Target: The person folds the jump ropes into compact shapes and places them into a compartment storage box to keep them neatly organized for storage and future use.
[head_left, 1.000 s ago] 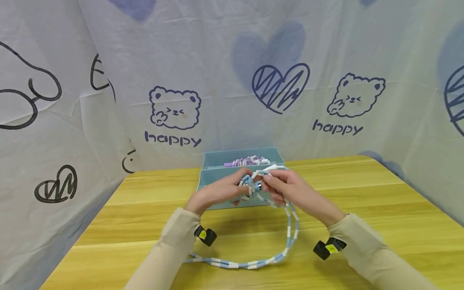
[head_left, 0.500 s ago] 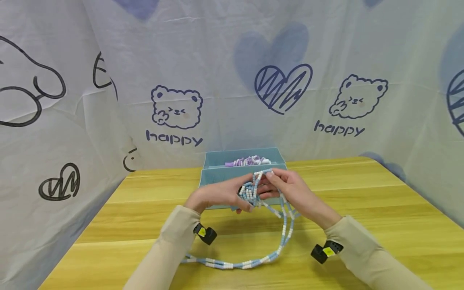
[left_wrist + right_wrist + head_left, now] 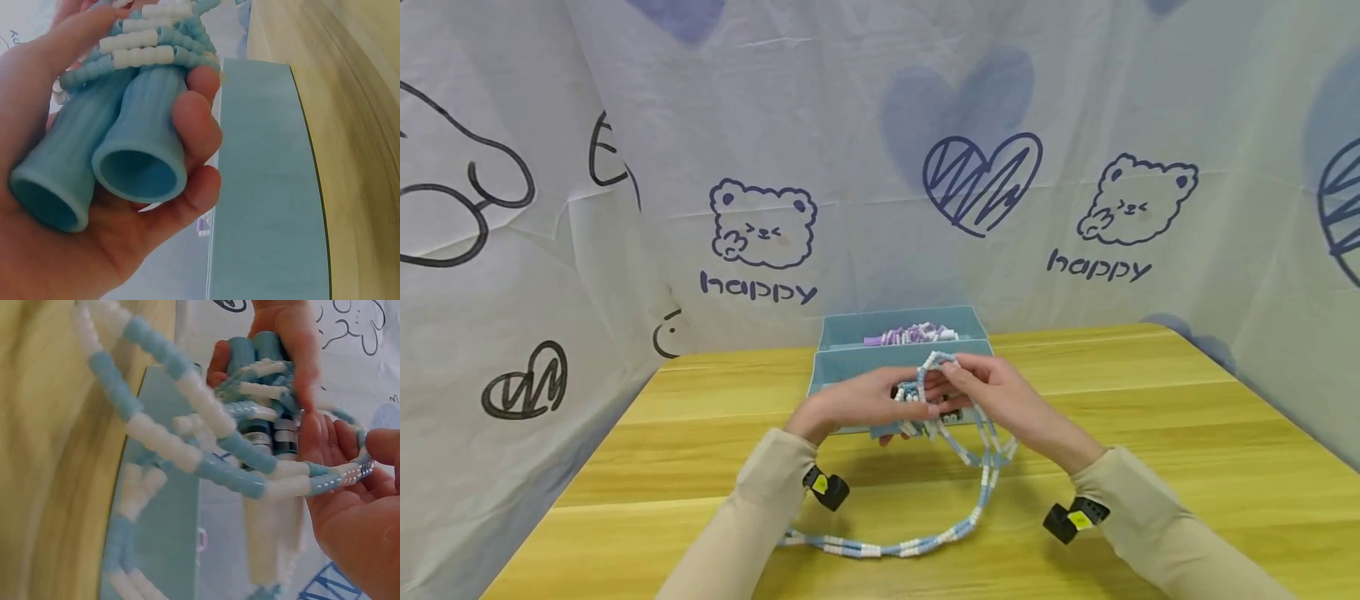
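My left hand (image 3: 865, 398) grips the two handles (image 3: 150, 119) of a beaded jump rope side by side, their blue flared ends toward the wrist. Blue and white beaded rope (image 3: 144, 56) is wound in several turns around the handles. Dark bands and white lengths (image 3: 265, 537) show on the handles' far part in the right wrist view. My right hand (image 3: 1011, 404) pinches a doubled strand of the rope (image 3: 231, 475) between thumb and fingers, close beside the bundle. From there the strand hangs down and curves along the table (image 3: 925, 546) to the left, under my left forearm.
Behind the hands stands a light blue box (image 3: 902, 315) with a second blue wall (image 3: 842, 364) in front. A purple and white beaded rope (image 3: 917, 334) lies inside. The wooden table (image 3: 1150, 400) extends to a patterned cloth (image 3: 850, 100) hung behind it.
The right hand has drawn the strand around the bundle and brought its loop up close to the left hand. The hanging strand has shifted left. The left thumb has straightened across the bundle.
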Tool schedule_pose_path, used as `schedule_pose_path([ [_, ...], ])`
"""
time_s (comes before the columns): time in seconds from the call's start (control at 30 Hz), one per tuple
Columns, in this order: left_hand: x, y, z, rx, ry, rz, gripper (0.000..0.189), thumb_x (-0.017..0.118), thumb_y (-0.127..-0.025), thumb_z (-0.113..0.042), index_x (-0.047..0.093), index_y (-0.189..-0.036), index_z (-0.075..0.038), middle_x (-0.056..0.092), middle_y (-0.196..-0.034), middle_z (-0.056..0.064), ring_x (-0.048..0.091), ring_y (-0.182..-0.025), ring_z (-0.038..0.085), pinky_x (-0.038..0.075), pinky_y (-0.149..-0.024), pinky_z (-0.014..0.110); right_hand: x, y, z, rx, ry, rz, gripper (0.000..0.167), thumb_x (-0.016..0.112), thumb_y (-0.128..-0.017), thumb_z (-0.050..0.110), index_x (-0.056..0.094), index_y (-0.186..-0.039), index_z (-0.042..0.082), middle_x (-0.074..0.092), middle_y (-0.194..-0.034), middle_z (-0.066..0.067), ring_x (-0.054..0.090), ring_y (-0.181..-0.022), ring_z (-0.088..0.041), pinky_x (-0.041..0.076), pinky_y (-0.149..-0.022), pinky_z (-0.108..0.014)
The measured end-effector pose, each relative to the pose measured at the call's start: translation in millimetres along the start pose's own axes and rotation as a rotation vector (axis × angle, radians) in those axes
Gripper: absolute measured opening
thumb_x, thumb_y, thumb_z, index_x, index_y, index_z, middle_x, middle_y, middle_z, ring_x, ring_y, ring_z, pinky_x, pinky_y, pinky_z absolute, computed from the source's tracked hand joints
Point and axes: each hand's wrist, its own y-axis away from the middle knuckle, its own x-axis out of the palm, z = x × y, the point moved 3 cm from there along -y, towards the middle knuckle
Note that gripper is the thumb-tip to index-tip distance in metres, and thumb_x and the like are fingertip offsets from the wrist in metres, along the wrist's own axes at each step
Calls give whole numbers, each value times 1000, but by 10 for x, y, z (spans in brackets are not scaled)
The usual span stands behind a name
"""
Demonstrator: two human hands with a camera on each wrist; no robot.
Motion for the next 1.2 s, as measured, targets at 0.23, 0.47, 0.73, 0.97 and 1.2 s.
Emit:
schedule_pose_path([
  [0.23, -52, 26, 11, -37, -52, -87, 54, 64, -94, -40, 48, -143, -24, 57, -131, 4, 63, -64, 38, 56, -69, 45, -163, 51, 55, 50, 118, -59, 36, 56, -102, 32, 66, -105, -2, 59, -74, -14, 57, -63, -23, 54, -66, -36],
  [0.47, -99, 48, 29, -29, -127, -95, 18, 64, -93, -29, 54, -103, -19, 63, -106, 3, 64, -61, 35, 55, -71, 48, -439, 114, 124, 41, 129, -83, 25, 65, -97, 24, 67, -116, 8, 38, -55, -1, 32, -46, -19, 36, -46, -29],
  [0.73, -180, 93, 115, -61, -193, -109, 16, 62, -92, -23, 51, -103, -18, 55, -116, 2, 64, -66, 35, 52, -77, 50, -819, 204, 204, 40, 234, -143, 27, 67, -96, 23, 66, -118, 8, 36, -60, 1, 32, -49, -17, 32, -47, -29],
  [0.97, -181, 121, 104, -33, -175, -61, 18, 62, -94, -22, 52, -109, -23, 51, -123, 2, 64, -78, 24, 55, -78, 46, -978, 220, 168, 5, 490, -265, 30, 65, -96, 34, 70, -118, 14, 61, -86, -5, 48, -68, -22, 43, -58, -28],
  [1.2, -186, 161, 62, 8, -78, -36, 28, 64, -93, -22, 55, -118, -28, 60, -115, 3, 65, -78, 28, 55, -74, 39, -1029, 182, 16, 47, 729, -392, 36, 66, -92, 48, 74, -104, 15, 71, -103, -3, 60, -91, -24, 50, -76, -42],
])
